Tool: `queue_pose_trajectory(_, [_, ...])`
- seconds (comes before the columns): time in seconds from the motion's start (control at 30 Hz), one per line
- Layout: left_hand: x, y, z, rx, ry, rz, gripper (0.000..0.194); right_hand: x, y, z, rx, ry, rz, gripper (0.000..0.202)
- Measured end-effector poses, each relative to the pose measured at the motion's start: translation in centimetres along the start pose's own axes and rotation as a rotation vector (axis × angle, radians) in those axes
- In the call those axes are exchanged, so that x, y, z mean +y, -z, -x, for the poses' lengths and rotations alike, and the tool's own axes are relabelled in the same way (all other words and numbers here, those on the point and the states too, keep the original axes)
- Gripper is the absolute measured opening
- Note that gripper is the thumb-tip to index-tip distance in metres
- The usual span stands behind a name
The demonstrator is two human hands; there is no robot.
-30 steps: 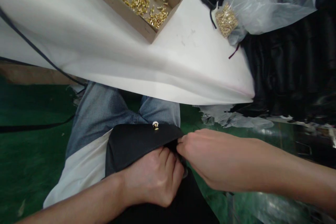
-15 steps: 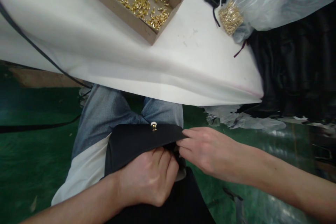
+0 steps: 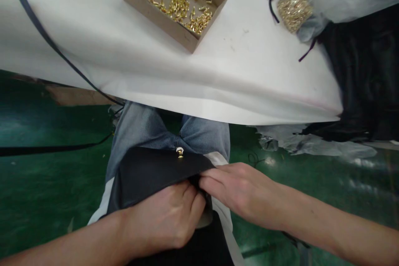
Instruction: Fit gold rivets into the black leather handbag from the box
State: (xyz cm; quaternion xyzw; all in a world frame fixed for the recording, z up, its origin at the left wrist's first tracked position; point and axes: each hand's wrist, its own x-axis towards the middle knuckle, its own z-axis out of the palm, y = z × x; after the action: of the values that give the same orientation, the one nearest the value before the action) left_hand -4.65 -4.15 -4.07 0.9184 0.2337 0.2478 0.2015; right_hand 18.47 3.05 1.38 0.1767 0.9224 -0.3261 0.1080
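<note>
A black bag (image 3: 146, 174) lies across my lap, with a small gold clasp (image 3: 180, 152) near its far edge. My left hand (image 3: 170, 216) is closed on the near edge of the bag, its fingertips tucked out of sight under the black material. At the bag's right corner, my right hand (image 3: 233, 187) pinches the edge between thumb and fingers. Between the two hands the edge stands lifted, showing a dark gap. What lies inside that gap is hidden.
On the white-covered table (image 3: 249, 75) stands a cardboard box (image 3: 156, 14) of small gold fittings. A clear bag of gold pieces (image 3: 294, 8) lies right of it, beside black material (image 3: 368, 62). A dark strap (image 3: 56, 48) hangs over the table's left side.
The view has shifted, so the table and box appear farther right. My right hand has come slightly closer to my left, and the bag's edge is more bent. Both hands keep their hold.
</note>
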Motion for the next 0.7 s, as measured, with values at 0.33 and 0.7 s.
queue_pose_trajectory(0.33, [0.3, -1.4, -0.3, -0.067, -0.003, 0.031, 0.014, -1.4, 2.4, 1.2, -0.190, -0.067, -0.091, 0.019])
queue_pose_trajectory(0.7, [-0.2, -0.9, -0.6, 0.082, -0.076, -0.135, 0.021, -2.4, 0.8, 0.4, -0.019, -0.238, -0.128, 0.021])
